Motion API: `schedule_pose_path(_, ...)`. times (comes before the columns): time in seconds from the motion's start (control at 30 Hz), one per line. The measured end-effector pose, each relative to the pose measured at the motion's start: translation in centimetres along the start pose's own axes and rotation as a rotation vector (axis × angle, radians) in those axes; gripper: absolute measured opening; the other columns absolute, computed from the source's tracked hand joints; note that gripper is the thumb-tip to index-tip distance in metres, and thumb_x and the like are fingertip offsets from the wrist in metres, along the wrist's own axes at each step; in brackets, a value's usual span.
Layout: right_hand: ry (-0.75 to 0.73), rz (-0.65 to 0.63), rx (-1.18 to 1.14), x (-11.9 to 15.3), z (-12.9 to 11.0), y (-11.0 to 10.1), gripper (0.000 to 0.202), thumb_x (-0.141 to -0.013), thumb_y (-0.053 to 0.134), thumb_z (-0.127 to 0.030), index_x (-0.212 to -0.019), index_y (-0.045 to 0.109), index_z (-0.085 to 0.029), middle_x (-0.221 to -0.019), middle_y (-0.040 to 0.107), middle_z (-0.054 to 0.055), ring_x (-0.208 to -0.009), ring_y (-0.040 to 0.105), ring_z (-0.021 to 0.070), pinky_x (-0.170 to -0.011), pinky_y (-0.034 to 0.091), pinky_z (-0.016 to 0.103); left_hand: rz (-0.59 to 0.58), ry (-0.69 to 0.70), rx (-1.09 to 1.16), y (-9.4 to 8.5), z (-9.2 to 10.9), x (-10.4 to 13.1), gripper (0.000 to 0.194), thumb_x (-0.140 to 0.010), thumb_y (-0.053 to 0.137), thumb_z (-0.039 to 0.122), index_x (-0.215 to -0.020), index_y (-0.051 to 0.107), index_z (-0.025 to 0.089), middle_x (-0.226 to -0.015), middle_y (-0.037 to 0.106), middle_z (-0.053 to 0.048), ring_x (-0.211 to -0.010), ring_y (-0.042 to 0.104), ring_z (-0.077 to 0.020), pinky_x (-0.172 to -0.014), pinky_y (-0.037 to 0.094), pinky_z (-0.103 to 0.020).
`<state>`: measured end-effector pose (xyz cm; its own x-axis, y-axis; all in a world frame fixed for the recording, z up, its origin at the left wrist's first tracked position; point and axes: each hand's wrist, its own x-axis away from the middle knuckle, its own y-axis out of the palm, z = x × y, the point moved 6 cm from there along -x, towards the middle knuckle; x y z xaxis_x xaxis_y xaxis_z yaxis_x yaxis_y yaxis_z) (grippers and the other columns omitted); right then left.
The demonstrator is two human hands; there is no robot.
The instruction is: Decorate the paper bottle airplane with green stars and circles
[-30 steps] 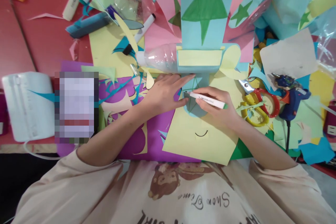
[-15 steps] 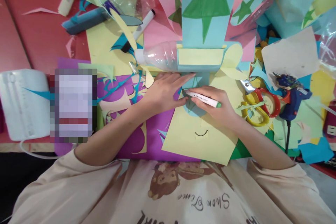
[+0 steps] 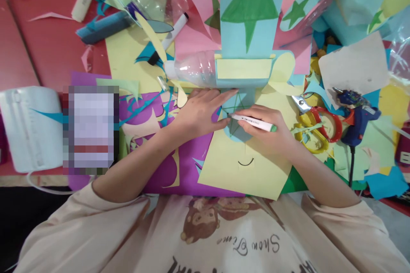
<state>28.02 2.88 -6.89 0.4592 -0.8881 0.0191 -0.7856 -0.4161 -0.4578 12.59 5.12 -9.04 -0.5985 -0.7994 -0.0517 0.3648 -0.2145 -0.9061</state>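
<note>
Red counter surrounds the work: right of the star outline, the right hand pinches a marker, tip leftward over it; left hand splays, empty, outline's left.

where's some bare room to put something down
Mainly the red table at far left, between the pink sliver and the white case. Right of the right hand it's crowded: scissors, glue gun, paper scraps.

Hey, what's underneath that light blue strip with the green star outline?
The blue strip has its rounded end over a pale yellow sheet, which overlaps purple paper. Whatever lies directly beneath the strip is covered, so that can't be seen.
</note>
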Motion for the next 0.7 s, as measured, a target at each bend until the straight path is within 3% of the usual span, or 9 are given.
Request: schedule_pose_path(0.7,0.139,-0.061,-0.021,0.6,-0.4,-1.6,0.011,-0.087,0.06,-0.018,-0.079,0.068,-0.017,-0.073,0.063,-0.001,-0.065,0.054,0.0099,-0.06,0.038,0.024,-0.04,-0.017,-0.022,0.1,-0.1,0.0,0.061,-0.086,0.053,0.039,-0.143,0.043,0.018,-0.092,0.059,-0.007,-0.095,0.057,-0.0262,-0.087,0.045,-0.039)
